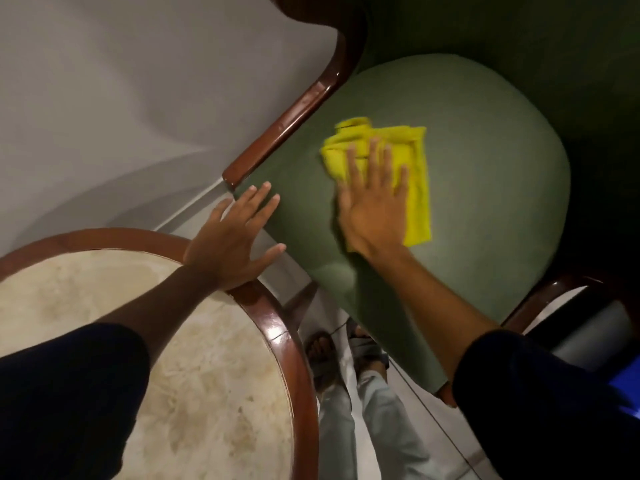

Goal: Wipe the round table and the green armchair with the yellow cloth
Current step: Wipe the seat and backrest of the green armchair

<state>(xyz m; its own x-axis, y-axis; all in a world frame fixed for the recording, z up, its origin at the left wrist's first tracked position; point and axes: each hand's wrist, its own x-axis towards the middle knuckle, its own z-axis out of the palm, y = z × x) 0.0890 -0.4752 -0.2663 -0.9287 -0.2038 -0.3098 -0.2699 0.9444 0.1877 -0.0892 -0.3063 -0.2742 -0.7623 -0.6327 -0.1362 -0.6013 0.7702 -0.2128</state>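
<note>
The green armchair point(485, 188) fills the upper right, with a padded seat and dark wooden armrests. A folded yellow cloth point(417, 174) lies on the seat's left half. My right hand point(375, 206) presses flat on the cloth, fingers spread over it. My left hand point(232, 237) hovers open, fingers apart, between the seat's front left corner and the rim of the round table point(277, 327). The table has a pale marble top inside a glossy brown wooden rim and sits at the lower left.
A grey wall point(121, 98) rises behind the table and the left armrest point(294, 116). My feet in sandals point(343, 355) stand on pale floor tiles between table and chair. A dark rounded object point(585, 323) sits by the right armrest.
</note>
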